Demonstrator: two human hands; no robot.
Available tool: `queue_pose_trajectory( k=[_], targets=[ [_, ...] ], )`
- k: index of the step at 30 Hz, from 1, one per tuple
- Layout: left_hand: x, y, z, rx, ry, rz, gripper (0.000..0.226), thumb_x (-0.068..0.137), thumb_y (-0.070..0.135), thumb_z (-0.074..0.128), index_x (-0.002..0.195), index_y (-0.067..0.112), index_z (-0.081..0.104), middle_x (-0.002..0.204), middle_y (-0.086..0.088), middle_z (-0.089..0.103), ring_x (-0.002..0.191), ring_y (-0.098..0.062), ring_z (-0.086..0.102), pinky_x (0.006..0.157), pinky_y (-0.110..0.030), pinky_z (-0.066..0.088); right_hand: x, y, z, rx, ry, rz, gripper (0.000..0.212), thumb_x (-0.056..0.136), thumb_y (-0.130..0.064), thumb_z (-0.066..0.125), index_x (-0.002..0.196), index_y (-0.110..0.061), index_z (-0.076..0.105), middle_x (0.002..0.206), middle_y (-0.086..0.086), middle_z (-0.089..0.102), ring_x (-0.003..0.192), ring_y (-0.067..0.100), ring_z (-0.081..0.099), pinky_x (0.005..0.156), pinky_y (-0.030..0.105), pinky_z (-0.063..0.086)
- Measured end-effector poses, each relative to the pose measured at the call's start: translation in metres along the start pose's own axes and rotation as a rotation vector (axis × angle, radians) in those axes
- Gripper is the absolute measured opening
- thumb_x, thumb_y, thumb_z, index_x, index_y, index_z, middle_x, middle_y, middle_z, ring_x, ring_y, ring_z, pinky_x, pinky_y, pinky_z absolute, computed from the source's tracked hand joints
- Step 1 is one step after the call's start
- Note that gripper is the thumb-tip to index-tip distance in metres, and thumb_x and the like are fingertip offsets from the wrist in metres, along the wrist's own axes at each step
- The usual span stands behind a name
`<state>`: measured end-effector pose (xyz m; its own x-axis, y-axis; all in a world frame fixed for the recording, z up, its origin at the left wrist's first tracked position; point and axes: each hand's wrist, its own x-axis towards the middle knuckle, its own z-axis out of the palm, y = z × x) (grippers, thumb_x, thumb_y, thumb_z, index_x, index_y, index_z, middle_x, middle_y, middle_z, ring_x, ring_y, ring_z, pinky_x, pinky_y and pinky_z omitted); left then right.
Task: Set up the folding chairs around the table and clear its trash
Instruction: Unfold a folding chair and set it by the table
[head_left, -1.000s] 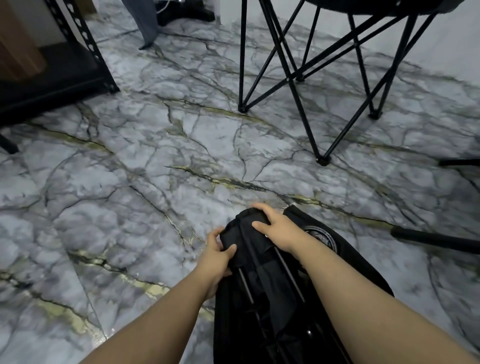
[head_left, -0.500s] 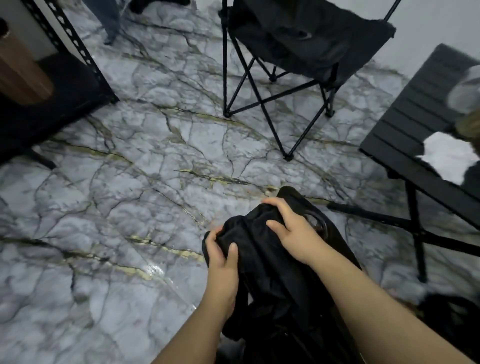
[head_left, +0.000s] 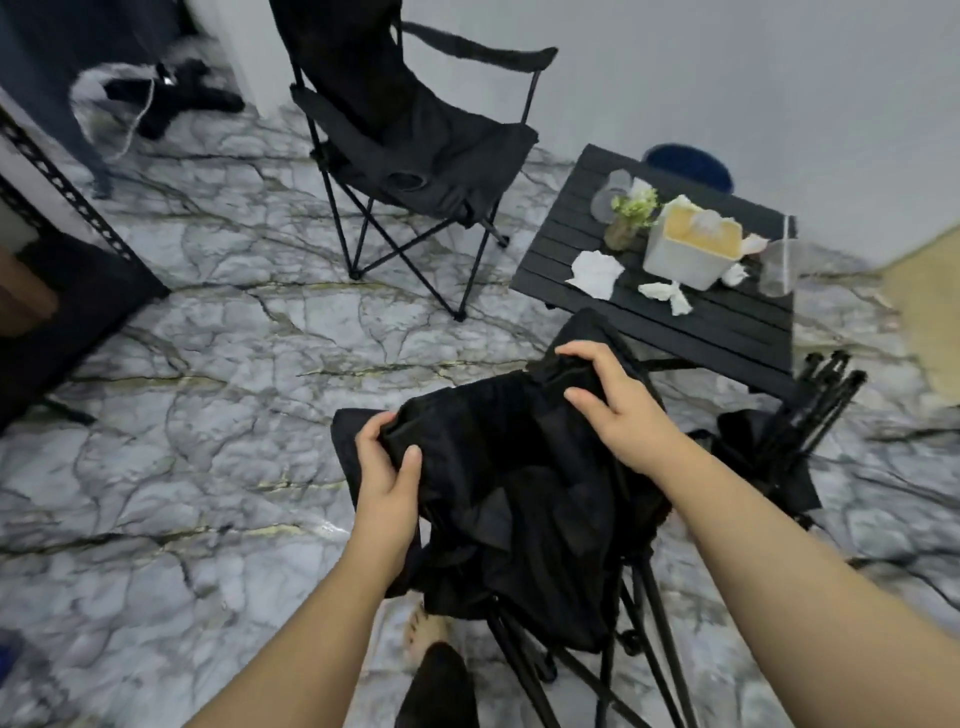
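Observation:
A black folding chair (head_left: 514, 499), partly spread, stands right in front of me. My left hand (head_left: 387, 478) grips the left top edge of its fabric. My right hand (head_left: 613, 400) grips the right top edge. Another black folding chair (head_left: 415, 145) stands unfolded at the back, left of the low black slatted table (head_left: 722, 327). On the table lie crumpled white tissues (head_left: 597, 273), a white tissue box (head_left: 688, 249), clear plastic cups (head_left: 779, 262) and a small flower jar (head_left: 626, 223). A third chair (head_left: 800, 415), still folded, lies on the floor by the table's near right corner.
A black metal shelf (head_left: 78, 291) stands at the left. A dark blue round bin (head_left: 688, 166) sits behind the table by the white wall. Black items and a cord (head_left: 171, 98) lie at the back left. My foot (head_left: 431, 639) is under the chair on the marble floor.
My view has swung up and right, bringing the table and its trash into sight. My hands have pulled apart, and the chair's fabric has spread wider between them.

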<state>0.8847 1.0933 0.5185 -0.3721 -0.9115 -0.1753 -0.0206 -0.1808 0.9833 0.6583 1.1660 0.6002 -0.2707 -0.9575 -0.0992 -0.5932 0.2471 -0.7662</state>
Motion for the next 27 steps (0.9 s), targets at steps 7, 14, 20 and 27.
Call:
queue_pose_trajectory(
  k=[7,14,20,27],
  targets=[
    [-0.097,0.068,0.003,0.044,-0.220,0.188,0.044,0.094,0.000,0.041,0.109,0.041,0.040,0.117,0.009,0.046,0.108,-0.009,0.050,0.100,-0.036,0.041,-0.174,-0.024,-0.066,0.158,0.250,0.051,0.063,0.095,-0.016,0.050,0.130,-0.062,0.025,0.148,-0.020,0.028,0.138,0.004,0.023,0.113,0.028,0.019],
    [-0.125,0.114,-0.036,0.218,-0.329,0.165,0.057,0.090,-0.003,0.049,0.110,0.050,0.044,0.130,0.001,0.048,0.121,-0.019,0.048,0.101,-0.038,0.040,-0.275,-0.017,-0.080,0.201,0.465,0.218,0.048,0.087,-0.004,0.059,0.079,-0.049,0.049,0.094,-0.001,0.055,0.093,0.034,0.054,0.081,0.051,0.046],
    [-0.121,0.135,-0.073,0.371,-0.225,0.225,0.031,0.090,-0.002,0.051,0.109,0.021,0.043,0.116,-0.006,0.052,0.102,-0.021,0.050,0.080,-0.026,0.045,-0.311,-0.018,-0.060,0.121,0.703,0.268,0.037,0.085,-0.005,0.063,0.087,-0.039,0.050,0.087,-0.017,0.052,0.083,0.010,0.052,0.080,0.042,0.042],
    [-0.114,0.155,-0.087,0.425,-0.169,0.284,0.025,0.089,-0.001,0.052,0.096,0.019,0.040,0.086,0.009,0.049,0.074,-0.005,0.048,0.062,-0.020,0.042,-0.312,-0.044,-0.047,0.047,0.834,0.278,0.020,0.086,-0.006,0.063,0.099,-0.016,0.053,0.080,-0.018,0.048,0.076,0.013,0.048,0.066,0.024,0.036]
  ],
)
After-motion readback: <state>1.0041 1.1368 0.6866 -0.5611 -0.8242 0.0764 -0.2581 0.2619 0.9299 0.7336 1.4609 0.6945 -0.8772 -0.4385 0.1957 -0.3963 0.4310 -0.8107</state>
